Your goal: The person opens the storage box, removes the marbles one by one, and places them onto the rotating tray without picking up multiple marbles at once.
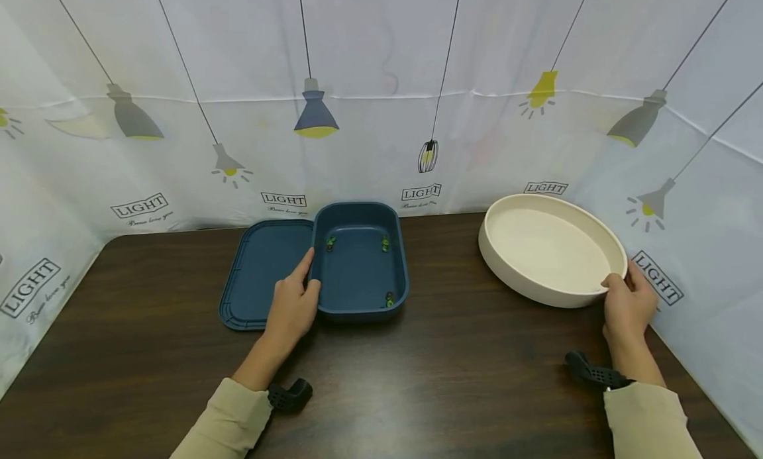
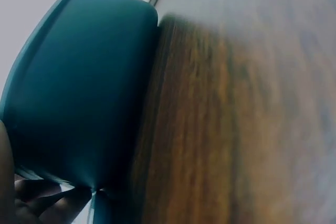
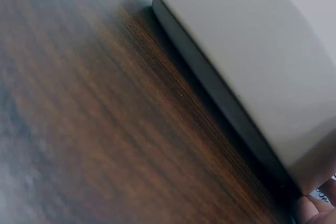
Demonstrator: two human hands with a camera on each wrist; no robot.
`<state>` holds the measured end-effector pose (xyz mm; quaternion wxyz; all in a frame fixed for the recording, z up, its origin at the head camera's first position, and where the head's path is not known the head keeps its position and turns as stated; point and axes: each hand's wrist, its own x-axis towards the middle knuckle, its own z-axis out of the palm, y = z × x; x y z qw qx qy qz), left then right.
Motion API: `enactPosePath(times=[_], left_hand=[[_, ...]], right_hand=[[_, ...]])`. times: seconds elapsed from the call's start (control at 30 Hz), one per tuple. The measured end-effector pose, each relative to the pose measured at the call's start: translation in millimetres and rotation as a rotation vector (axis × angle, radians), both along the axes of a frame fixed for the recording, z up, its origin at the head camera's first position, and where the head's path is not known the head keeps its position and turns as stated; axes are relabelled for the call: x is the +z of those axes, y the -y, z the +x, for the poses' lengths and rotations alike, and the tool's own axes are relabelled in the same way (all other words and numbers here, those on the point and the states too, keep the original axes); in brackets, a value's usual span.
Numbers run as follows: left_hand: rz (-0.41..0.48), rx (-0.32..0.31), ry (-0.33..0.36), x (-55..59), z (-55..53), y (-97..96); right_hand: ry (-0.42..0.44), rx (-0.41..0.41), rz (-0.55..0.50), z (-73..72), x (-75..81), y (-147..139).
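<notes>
A dark blue rectangular container (image 1: 359,267) stands in the head view, its left side over a flat blue lid (image 1: 256,280). Inside lie three small green-and-dark pieces (image 1: 385,244), too small to identify. My left hand (image 1: 292,306) holds the container by its near left side, index finger along the rim; in the left wrist view its fingers (image 2: 58,203) press against the outer wall. At the right, my right hand (image 1: 632,303) grips the edge of a cream round dish (image 1: 551,247), thumb over the rim. Its fingers (image 3: 315,208) meet the underside in the right wrist view.
Both containers are on a dark wooden table (image 1: 417,379). A white curtain (image 1: 369,42) printed with lamps hangs along the back and sides, close behind the dish and container. Black bands (image 1: 290,396) are on both wrists.
</notes>
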<state>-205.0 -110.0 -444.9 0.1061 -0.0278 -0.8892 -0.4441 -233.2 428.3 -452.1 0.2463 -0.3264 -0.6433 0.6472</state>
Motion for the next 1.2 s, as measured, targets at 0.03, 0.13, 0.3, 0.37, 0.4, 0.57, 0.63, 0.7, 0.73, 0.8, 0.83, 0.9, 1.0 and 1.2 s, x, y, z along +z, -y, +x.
enactPosePath(times=[0.03,0.13,0.3,0.37,0.4,0.57,0.63,0.7,0.73,0.8,0.83,0.9,1.0,1.2], left_hand=[[-0.005,0.004,-0.013,1.3,0.0,0.1],[-0.019,0.009,-0.037,6.0,-0.2,0.4],[-0.058,0.006,0.008,13.3,2.4,-5.9],[-0.1,0.005,0.039,16.0,4.4,-10.6],[-0.118,0.003,0.054,17.1,5.3,-12.6],[-0.145,-0.007,0.109,21.6,8.7,-18.7],[-0.129,-0.015,0.117,22.2,8.7,-19.1],[-0.115,-0.028,0.118,21.6,8.3,-18.4],[-0.107,-0.037,0.113,21.4,7.9,-17.9],[-0.099,-0.045,0.104,20.2,6.9,-16.1],[-0.097,-0.049,0.099,19.7,6.3,-14.7],[-0.097,-0.052,0.093,18.6,5.0,-11.3],[-0.095,-0.049,0.091,18.1,3.2,-6.2],[-0.093,-0.051,0.1,21.9,1.4,0.0]], right_hand=[[-0.006,-0.005,0.005,0.1,-0.6,0.0],[-0.026,-0.013,0.013,0.6,-2.2,0.4],[-0.051,-0.017,0.004,1.4,-3.1,0.7],[-0.052,-0.016,0.006,1.5,-2.8,0.9],[-0.052,-0.015,0.009,1.5,-2.6,1.1],[-0.051,-0.01,0.016,1.6,-1.3,2.9],[-0.052,-0.012,0.014,1.8,-1.6,3.1],[-0.051,-0.013,0.016,2.0,-2.4,3.0],[-0.051,-0.015,0.017,2.1,-2.7,2.6],[-0.043,-0.019,0.023,2.4,-3.1,2.1],[-0.038,-0.021,0.026,2.5,-3.2,2.1],[-0.032,-0.023,0.032,2.7,-3.2,2.3],[-0.033,-0.004,0.025,2.6,-3.0,3.2],[0.011,0.087,0.038,0.9,-1.2,9.1]])
